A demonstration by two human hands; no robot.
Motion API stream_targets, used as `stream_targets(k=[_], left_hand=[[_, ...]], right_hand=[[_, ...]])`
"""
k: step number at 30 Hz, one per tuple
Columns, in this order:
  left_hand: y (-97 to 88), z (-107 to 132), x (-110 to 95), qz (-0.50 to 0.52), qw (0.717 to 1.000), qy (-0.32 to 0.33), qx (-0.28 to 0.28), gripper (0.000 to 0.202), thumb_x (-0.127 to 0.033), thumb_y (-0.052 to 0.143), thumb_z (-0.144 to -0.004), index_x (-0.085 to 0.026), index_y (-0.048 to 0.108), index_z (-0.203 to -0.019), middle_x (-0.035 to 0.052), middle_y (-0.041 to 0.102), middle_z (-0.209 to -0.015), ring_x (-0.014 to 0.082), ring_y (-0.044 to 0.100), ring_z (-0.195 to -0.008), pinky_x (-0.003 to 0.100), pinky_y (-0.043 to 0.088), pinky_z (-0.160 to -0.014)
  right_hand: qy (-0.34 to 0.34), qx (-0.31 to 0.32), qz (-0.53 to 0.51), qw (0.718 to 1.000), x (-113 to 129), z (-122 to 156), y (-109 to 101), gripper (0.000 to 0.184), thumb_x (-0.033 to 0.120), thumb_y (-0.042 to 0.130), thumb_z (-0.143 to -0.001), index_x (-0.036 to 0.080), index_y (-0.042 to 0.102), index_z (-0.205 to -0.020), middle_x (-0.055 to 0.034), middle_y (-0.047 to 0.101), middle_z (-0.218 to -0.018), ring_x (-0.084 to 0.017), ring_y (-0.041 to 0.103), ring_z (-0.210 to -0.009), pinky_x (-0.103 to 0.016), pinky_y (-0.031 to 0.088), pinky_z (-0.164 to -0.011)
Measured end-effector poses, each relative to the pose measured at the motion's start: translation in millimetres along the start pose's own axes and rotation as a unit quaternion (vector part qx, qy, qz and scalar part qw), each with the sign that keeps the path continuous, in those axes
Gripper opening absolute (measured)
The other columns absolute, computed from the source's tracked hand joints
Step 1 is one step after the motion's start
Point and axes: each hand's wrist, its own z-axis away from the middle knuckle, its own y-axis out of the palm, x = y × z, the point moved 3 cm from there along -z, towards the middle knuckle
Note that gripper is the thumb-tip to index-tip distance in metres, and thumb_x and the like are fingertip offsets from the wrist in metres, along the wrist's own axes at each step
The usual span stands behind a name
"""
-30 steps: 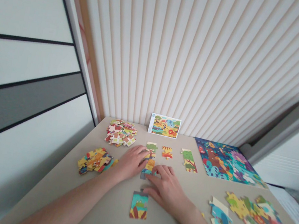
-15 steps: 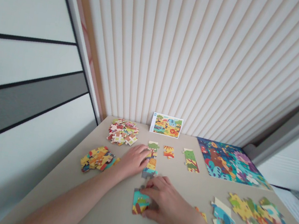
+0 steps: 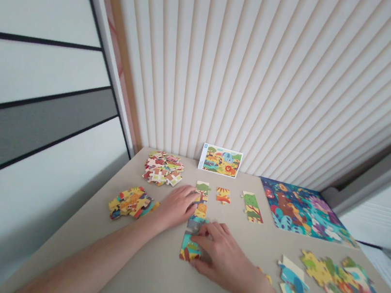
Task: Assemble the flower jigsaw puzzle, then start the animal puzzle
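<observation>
A narrow strip of joined jigsaw pieces (image 3: 199, 210) runs away from me down the middle of the table, in yellow, green and blue. My left hand (image 3: 176, 207) lies flat beside it, fingertips touching its left edge, holding nothing. My right hand (image 3: 219, 255) rests on a blue, green and yellow jigsaw piece (image 3: 186, 248), with its fingers over the piece's right side. That piece sits against the strip's near end. A greyish patch (image 3: 192, 225) shows at the joint, and I cannot tell what it is.
A printed picture card (image 3: 220, 160) leans against the pleated wall (image 3: 228, 73). Loose piece piles (image 3: 163, 168) (image 3: 130, 204) lie left, with assembled sections (image 3: 252, 207) (image 3: 303, 212) (image 3: 334, 285) to the right. The beige table's (image 3: 146, 276) left edge drops away.
My right hand has slid the blue, green and yellow piece away from me, up against the strip. My left hand stays beside the strip. The whole view has shifted slightly.
</observation>
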Motion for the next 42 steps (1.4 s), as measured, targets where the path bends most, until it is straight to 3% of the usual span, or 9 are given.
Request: stream_targets(k=[17, 29, 42], left_hand=[[1.6, 0.8, 1.0, -0.001, 1.000, 0.001, -0.004, 0.038, -0.023, 0.053, -0.095, -0.027, 0.058, -0.132, 0.0087, 0.059, -0.131, 0.0259, 0.053, -0.126, 0.045, 0.043, -0.110], [9.6, -0.6, 8.2, -0.019, 1.000, 0.013, -0.004, 0.035, -0.024, 0.052, -0.096, -0.025, 0.060, -0.130, 0.0096, 0.059, -0.132, 0.0262, 0.054, -0.125, 0.045, 0.043, -0.111], [5.8, -0.9, 4.6, -0.005, 1.000, 0.005, -0.005, 0.038, -0.023, 0.052, -0.094, -0.025, 0.061, -0.131, 0.0093, 0.060, -0.130, 0.0264, 0.054, -0.125, 0.045, 0.043, -0.112]], right_hand=[[0.006, -0.009, 0.020, 1.000, -7.0, -1.3, 1.3, 0.023, 0.034, 0.067, -0.091, 0.026, 0.071, -0.113, -0.0071, 0.062, -0.113, -0.023, 0.056, -0.107, -0.038, 0.040, -0.097], [-0.051, 0.009, 0.096, 0.994, -7.6, -2.6, -0.7, 0.029, 0.044, 0.061, -0.096, 0.025, 0.071, -0.116, -0.0081, 0.066, -0.109, -0.022, 0.059, -0.103, -0.037, 0.037, -0.096], [-0.078, 0.001, 0.137, 0.988, -4.4, -2.2, 4.4, 0.027, 0.041, 0.056, -0.098, 0.023, 0.072, -0.110, -0.0082, 0.068, -0.102, -0.023, 0.061, -0.098, -0.042, 0.036, -0.102]])
